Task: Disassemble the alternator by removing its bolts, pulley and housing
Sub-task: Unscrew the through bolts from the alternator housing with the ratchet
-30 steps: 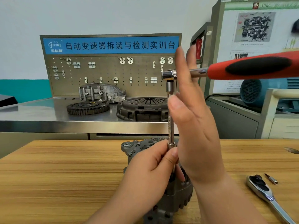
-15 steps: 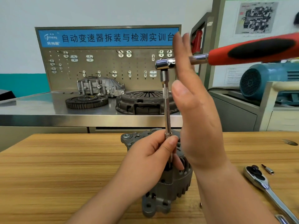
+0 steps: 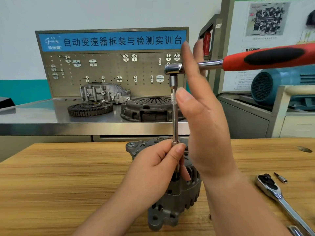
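Our left hand point(image 3: 153, 167) pinches the extension point(image 3: 174, 120) low, over the alternator point(image 3: 179, 198) on the surface point(image 3: 68, 176); our right hand point(image 3: 204, 125), fingers straight, rests against the ratchet point(image 3: 265, 57)

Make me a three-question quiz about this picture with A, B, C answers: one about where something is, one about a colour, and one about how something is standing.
1. Where does the spare ratchet lie?
A. On the wooden table, right of the alternator
B. On top of the alternator
C. On the floor

2. What colour is the handle of the wrench up high?
A. Blue
B. Red and black
C. Yellow

3. How does the long silver bar stand?
A. Flat on the table
B. Upright over the alternator
C. Upside down on the floor

Answers:
1 A: it rests on the wood near the right edge.
2 B: it is red with a black patch.
3 B: it runs straight down from the wrench head to the alternator.
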